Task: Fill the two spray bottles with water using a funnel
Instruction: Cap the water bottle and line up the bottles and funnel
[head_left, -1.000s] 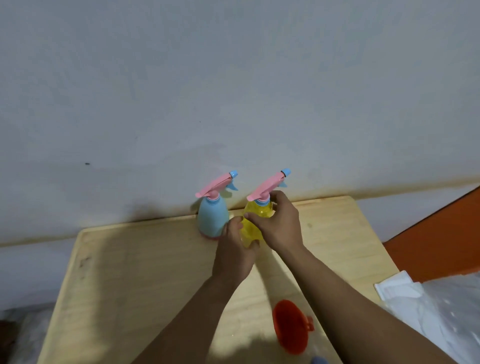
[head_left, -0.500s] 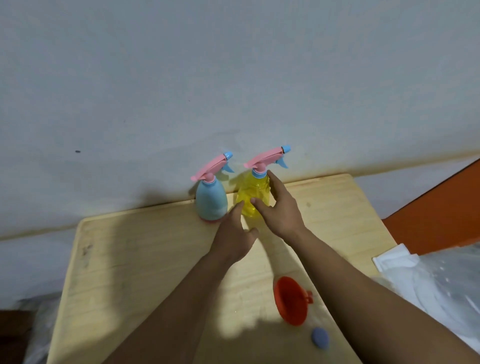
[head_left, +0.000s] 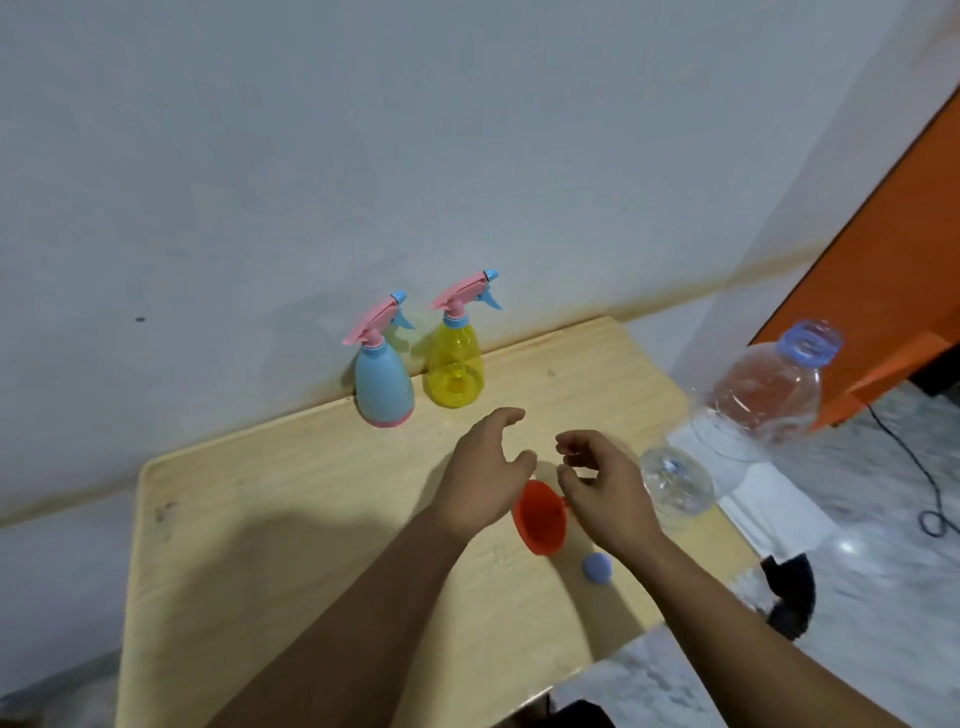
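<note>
Red funnel (head_left: 540, 517) — between, beneath both empty hands' fingertips.

No legible text or labels anywhere.

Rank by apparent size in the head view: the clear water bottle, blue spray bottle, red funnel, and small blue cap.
1. Clear water bottle, though nearness to the camera may exaggerate it.
2. Blue spray bottle.
3. Red funnel, partly hidden by the hands.
4. Blue cap.
</note>
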